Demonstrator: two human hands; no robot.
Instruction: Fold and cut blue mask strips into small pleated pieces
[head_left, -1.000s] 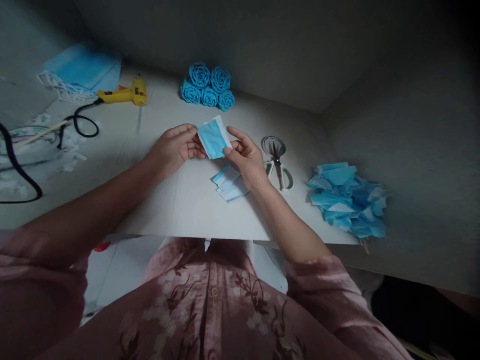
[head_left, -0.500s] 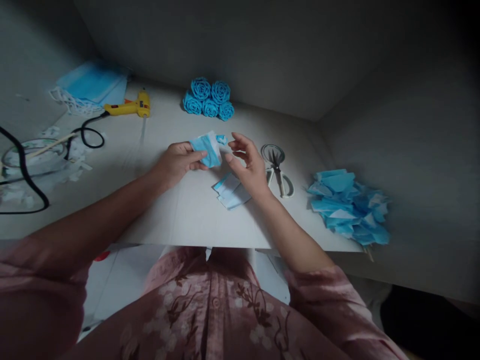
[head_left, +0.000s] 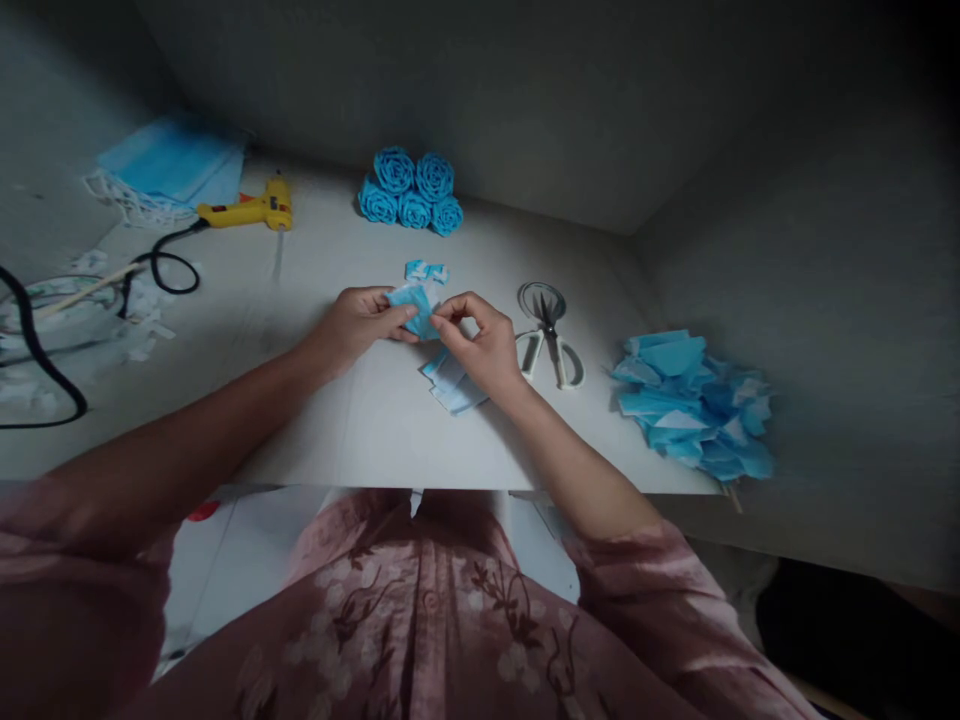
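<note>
Just above the white tabletop [head_left: 360,430], the left hand [head_left: 358,320] and right hand [head_left: 480,345] both pinch a small crumpled blue-and-white fabric piece [head_left: 417,300], fingertips closed on it. A flat stack of similar cut pieces [head_left: 450,388] lies beneath the right hand, white-handled scissors [head_left: 551,338] nearby.

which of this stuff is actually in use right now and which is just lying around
In use:
blue strip, pinched between the left hand and right hand
stack of cut pieces, just under the right hand

Lying about:
scissors
glue gun
blue roses
heap of blue scraps
face masks
</note>
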